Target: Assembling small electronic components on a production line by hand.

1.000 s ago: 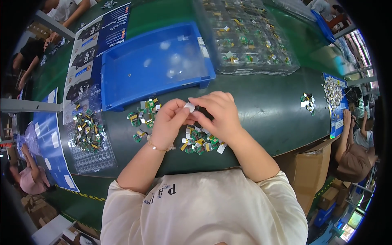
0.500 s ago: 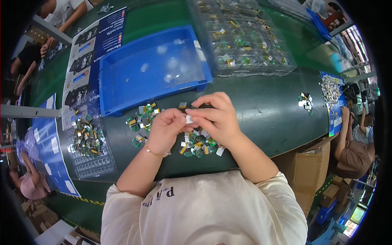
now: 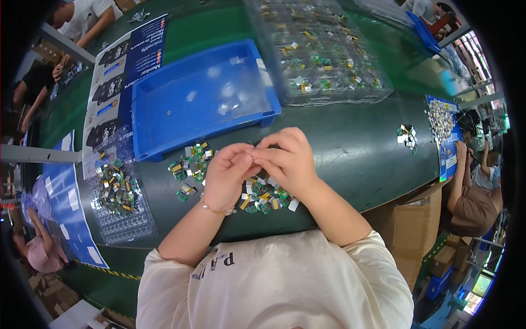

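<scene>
My left hand (image 3: 227, 170) and my right hand (image 3: 290, 164) meet over the green tabletop, thumbs and fingertips pinched together. Between them is a small white-faced piece, now almost wholly hidden by the fingers. Right below my hands lies a pile of small green circuit boards (image 3: 266, 197) with white and gold-coloured parts. A second small pile of such boards (image 3: 192, 163) sits just left of my left hand, and a few boards (image 3: 186, 192) lie apart near my left wrist.
Beyond my hands stands a blue plastic bin (image 3: 203, 98) with a few small bits in it. Clear trays (image 3: 329, 55) full of boards are stacked at the far right. At left, another clear tray (image 3: 118, 192) holds a heap. A small pile (image 3: 407, 137) lies right; co-workers sit around.
The white face that showed between my fingertips has turned out of sight. My fingers have shifted slightly around the piece; both hands stay in about the same place.
</scene>
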Demonstrator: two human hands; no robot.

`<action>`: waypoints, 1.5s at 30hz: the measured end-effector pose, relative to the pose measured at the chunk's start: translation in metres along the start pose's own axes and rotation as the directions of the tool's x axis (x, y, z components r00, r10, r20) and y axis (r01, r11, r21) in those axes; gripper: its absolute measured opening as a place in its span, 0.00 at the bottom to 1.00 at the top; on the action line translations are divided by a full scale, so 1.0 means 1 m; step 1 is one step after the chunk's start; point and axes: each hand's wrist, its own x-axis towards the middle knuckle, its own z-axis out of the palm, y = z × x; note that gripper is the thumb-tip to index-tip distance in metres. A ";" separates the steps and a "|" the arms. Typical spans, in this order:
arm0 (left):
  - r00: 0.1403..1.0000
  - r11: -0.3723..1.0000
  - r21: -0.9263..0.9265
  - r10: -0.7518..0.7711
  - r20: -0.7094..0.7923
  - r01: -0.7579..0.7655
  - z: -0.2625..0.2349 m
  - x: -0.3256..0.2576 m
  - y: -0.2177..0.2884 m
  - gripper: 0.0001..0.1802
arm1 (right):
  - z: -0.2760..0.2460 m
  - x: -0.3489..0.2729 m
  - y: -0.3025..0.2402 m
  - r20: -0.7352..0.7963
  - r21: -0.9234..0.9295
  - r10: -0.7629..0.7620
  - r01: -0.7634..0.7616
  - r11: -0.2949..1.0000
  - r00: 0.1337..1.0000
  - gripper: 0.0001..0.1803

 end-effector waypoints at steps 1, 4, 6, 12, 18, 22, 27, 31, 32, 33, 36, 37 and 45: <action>1.000 1.000 0.001 -0.002 -0.003 0.002 -0.001 0.000 0.000 0.08 | 0.001 0.001 0.000 -0.019 0.009 0.004 -0.004 1.000 1.000 0.12; 0.999 0.999 0.025 -0.028 -0.019 0.028 -0.002 0.000 0.002 0.09 | 0.001 0.002 -0.001 -0.029 0.022 0.005 -0.004 1.000 1.000 0.11; 0.998 0.998 -0.030 -0.060 0.022 0.060 -0.005 -0.001 0.001 0.09 | 0.002 0.000 -0.002 -0.018 0.023 0.006 -0.006 1.000 1.000 0.11; 0.998 0.999 -0.012 0.047 -0.030 -0.047 -0.009 0.001 -0.006 0.10 | 0.009 -0.002 -0.007 0.012 0.216 0.128 -0.127 0.968 0.992 0.11; 0.994 0.987 0.154 0.055 -0.094 -0.040 -0.004 -0.002 0.000 0.13 | 0.008 0.000 -0.008 0.009 0.242 0.250 -0.245 0.939 0.968 0.09; 0.991 0.969 0.233 0.104 -0.082 -0.083 0.005 -0.003 0.005 0.12 | 0.003 0.001 -0.006 0.014 0.144 0.223 -0.223 0.964 0.975 0.09; 0.997 0.978 0.197 0.072 0.005 -0.071 -0.009 -0.001 0.003 0.07 | 0.001 -0.005 -0.006 0.146 0.307 0.363 -0.391 0.867 0.920 0.08; 0.995 0.997 0.007 0.079 0.067 -0.080 -0.009 0.000 -0.001 0.10 | 0.004 -0.012 -0.003 0.273 0.620 0.452 -0.515 0.592 0.849 0.07; 0.996 0.998 -0.010 0.066 0.064 -0.066 -0.009 -0.001 -0.001 0.12 | 0.004 -0.012 -0.003 0.300 0.696 0.460 -0.521 0.494 0.836 0.06; 0.997 0.998 -0.027 0.053 0.061 -0.051 -0.009 -0.001 -0.002 0.13 | 0.004 -0.011 -0.004 0.299 0.696 0.461 -0.522 0.493 0.835 0.06; 0.992 0.995 -0.003 0.104 0.070 -0.104 -0.012 0.000 -0.005 0.15 | 0.004 -0.010 -0.006 0.338 0.777 0.469 -0.523 0.351 0.816 0.06; 0.992 0.995 -0.002 0.103 0.070 -0.104 -0.012 0.000 -0.005 0.15 | 0.003 -0.010 -0.004 0.325 0.717 0.439 -0.521 0.463 0.838 0.06; 0.989 0.977 0.171 0.138 -0.045 -0.128 -0.009 0.002 0.000 0.13 | 0.002 -0.005 0.004 0.151 0.539 0.259 -0.299 0.787 0.954 0.05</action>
